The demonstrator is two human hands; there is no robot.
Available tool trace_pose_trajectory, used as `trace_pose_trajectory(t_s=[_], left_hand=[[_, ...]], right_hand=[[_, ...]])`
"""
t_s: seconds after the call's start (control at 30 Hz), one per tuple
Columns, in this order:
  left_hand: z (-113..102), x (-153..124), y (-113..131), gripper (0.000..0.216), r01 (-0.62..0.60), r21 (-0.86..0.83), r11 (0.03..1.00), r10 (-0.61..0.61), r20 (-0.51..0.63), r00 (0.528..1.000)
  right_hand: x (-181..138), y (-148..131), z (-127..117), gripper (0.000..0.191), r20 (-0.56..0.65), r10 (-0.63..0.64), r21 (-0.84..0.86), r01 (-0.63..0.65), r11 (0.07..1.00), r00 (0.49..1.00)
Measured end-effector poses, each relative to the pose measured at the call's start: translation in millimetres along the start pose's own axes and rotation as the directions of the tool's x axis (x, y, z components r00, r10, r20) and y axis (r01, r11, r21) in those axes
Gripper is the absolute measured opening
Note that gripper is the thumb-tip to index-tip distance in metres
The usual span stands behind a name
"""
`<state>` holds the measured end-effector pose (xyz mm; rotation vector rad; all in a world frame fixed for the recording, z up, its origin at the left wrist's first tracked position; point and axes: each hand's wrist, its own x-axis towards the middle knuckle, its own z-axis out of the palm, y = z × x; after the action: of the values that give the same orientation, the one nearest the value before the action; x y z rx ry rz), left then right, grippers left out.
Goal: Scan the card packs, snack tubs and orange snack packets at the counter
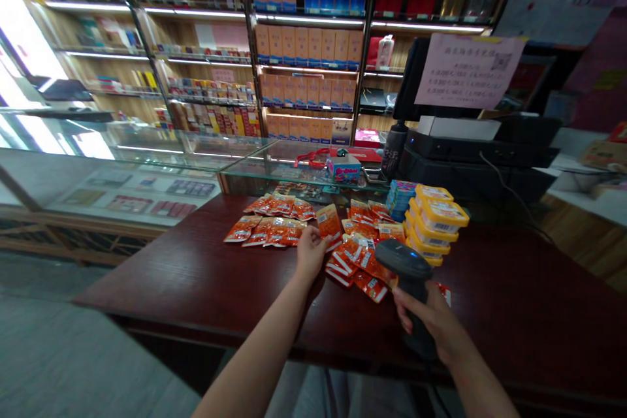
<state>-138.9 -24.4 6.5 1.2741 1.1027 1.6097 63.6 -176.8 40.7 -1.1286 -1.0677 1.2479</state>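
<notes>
My left hand (312, 251) pinches an orange snack packet (329, 222) by its lower left side and keeps it raised, with a barcode on its upper part. In my right hand (431, 313) is a black handheld barcode scanner (404, 261), its head turned toward the packets and a small blue light lit on top. Under and beside the scanner lies a loose pile of orange packets (360, 255). To the left of my left hand, more orange packets (279, 232) lie in two overlapping rows.
Yellow-lidded tubs (441, 215) stand stacked right of the pile, with blue packs (402, 198) behind them. A glass counter (245, 166) borders the dark red desk (206, 287). A monitor (411, 78) bearing a paper notice stands at the back right. Lit shelves of boxes (308, 46) line the wall.
</notes>
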Motion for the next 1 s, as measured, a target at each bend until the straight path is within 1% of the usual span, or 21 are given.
trace_pose_trajectory(t_s=[0.03,0.07,0.2,0.3,0.4,0.47,0.6,0.73,0.83,0.9,1.0], left_hand=[[0,1,-1,0.028,0.006,-0.01,1.0,-0.006,0.007,1.0],[1,1,-2,0.028,0.009,-0.012,1.0,-0.009,0.011,1.0],[1,-2,0,0.025,0.011,-0.02,1.0,-0.01,0.029,1.0],[1,-4,3,0.023,0.004,-0.017,1.0,-0.004,0.037,0.999],[1,-5,3,0.022,-0.008,-0.007,1.0,0.008,0.031,0.999],[1,-4,2,0.019,-0.04,0.02,0.999,0.039,0.047,0.998],[0,-2,0,0.018,-0.092,0.057,0.994,0.088,0.078,0.993],[1,-2,-1,0.02,-0.05,-0.035,0.998,0.052,0.062,0.997],[3,-2,-2,0.021,-0.036,-0.086,0.996,0.04,0.052,0.998],[3,-3,-2,0.021,-0.047,-0.092,0.995,0.052,0.052,0.997],[2,-2,-2,0.02,-0.093,-0.075,0.993,0.097,0.047,0.994]], right_hand=[[0,-4,9,0.039,-0.022,-0.034,-0.089,0.032,0.995,0.999],[0,-8,17,0.038,-0.031,-0.061,-0.139,0.056,0.989,0.998],[3,-15,45,0.039,-0.014,-0.124,-0.211,0.119,0.97,0.992],[6,-13,53,0.041,-0.019,-0.114,-0.215,0.107,0.971,0.993],[7,-9,52,0.044,-0.015,-0.071,-0.196,0.067,0.978,0.997],[6,-8,51,0.044,-0.02,-0.056,-0.207,0.051,0.977,0.998],[4,-9,50,0.041,-0.006,-0.091,-0.233,0.087,0.969,0.996],[4,-11,50,0.039,0.001,-0.114,-0.245,0.111,0.963,0.993],[4,-13,49,0.04,-0.008,-0.113,-0.219,0.109,0.97,0.994],[2,-13,44,0.042,0.001,-0.086,-0.176,0.084,0.981,0.996],[1,-9,30,0.044,0.064,-0.007,-0.095,0.013,0.995,0.998]])
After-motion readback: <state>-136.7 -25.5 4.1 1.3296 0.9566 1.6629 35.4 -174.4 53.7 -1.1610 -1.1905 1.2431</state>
